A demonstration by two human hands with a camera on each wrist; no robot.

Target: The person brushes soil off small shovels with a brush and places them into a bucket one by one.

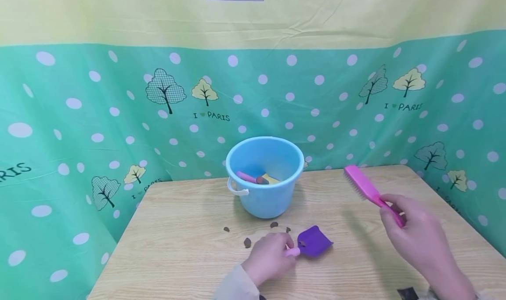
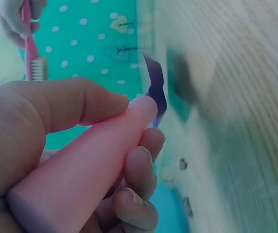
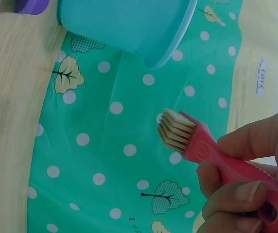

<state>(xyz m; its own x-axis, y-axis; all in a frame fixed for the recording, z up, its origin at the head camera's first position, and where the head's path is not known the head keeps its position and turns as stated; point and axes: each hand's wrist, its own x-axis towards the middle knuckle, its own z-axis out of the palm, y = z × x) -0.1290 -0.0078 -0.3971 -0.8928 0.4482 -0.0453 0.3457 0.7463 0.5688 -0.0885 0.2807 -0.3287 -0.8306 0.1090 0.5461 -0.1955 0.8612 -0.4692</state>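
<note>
My left hand (image 1: 270,256) grips the pink handle (image 2: 80,170) of a small toy shovel, its purple blade (image 1: 315,242) held low over the wooden table. A small dark bit shows on the blade close to the handle. Raised at the right, my right hand (image 1: 419,234) holds a pink brush (image 1: 365,183) by its handle. The brush's pale bristles (image 3: 175,131) face left and down, well away from the shovel. Several dark brown crumbs (image 1: 247,243) lie scattered on the table beyond and beside my left hand.
A light blue bucket (image 1: 269,203) stands toward the back of the table (image 1: 178,247), its white handle hanging at the left. Inside it are a pink item (image 1: 246,176), a brown piece and a yellow piece. A green dotted curtain (image 1: 205,150) hangs behind the table and at both sides.
</note>
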